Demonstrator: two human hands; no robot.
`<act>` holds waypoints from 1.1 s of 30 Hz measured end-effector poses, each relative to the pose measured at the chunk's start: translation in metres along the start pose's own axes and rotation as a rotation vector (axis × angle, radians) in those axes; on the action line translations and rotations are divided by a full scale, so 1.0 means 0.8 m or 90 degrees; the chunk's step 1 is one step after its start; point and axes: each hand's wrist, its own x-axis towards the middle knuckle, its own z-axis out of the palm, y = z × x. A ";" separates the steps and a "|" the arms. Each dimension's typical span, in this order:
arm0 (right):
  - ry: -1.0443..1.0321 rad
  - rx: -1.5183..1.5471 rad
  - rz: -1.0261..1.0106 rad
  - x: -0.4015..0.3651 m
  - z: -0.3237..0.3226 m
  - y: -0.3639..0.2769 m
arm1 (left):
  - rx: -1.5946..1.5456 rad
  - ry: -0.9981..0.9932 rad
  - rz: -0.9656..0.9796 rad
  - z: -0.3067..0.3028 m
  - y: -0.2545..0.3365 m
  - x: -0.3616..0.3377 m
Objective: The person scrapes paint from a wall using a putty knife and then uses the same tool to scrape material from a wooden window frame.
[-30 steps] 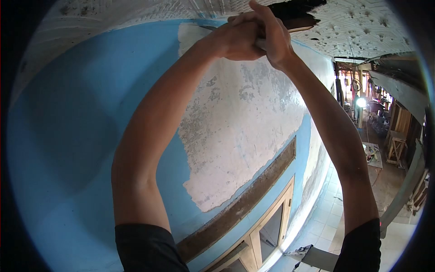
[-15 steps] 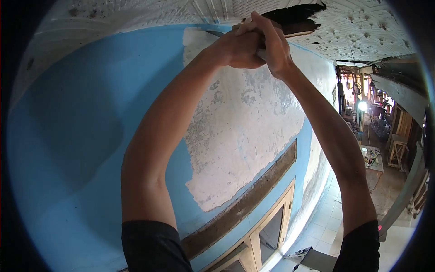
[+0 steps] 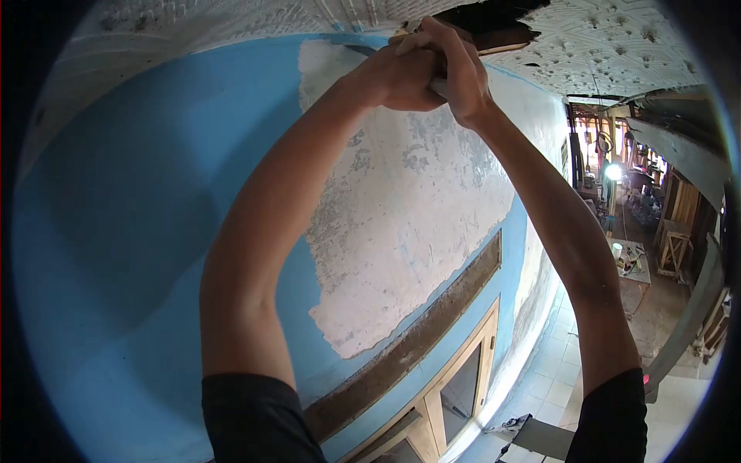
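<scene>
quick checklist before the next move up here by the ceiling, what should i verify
1. Two-handed grip: ok, left hand and right hand are clasped together around the tool.
2. Tool edge: cannot tell, the hands hide nearly all of it.
3. Overhead: not ok, a ragged dark hole in the ceiling gapes right above the hands.
4. Bare plaster patch on the blue wall: ok, it runs up to the hands.
5. Footing: cannot tell, feet are out of view.

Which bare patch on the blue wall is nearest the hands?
The big central patch, its top under the left hand and right hand; the pale strip lies far right.
</scene>
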 end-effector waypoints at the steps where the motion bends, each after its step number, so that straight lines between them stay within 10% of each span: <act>1: 0.005 -0.007 -0.004 0.007 0.001 0.008 | -0.026 0.016 0.005 -0.001 -0.004 -0.001; 24: 0.001 -0.017 0.047 0.007 0.047 -0.034 | 0.029 0.067 0.064 -0.032 -0.014 -0.026; 27: 0.016 0.020 -0.012 0.013 0.034 -0.013 | 0.012 0.048 0.046 -0.035 -0.011 -0.021; 29: -0.012 -0.156 -0.268 0.016 0.032 0.010 | 0.024 0.064 0.058 -0.036 -0.014 -0.023; 31: 0.009 -0.166 -0.236 0.014 0.037 0.004 | 0.047 0.056 0.077 -0.038 -0.012 -0.032; 33: 0.062 -0.012 0.076 0.016 0.044 -0.016 | 0.026 0.035 0.027 -0.042 -0.001 -0.030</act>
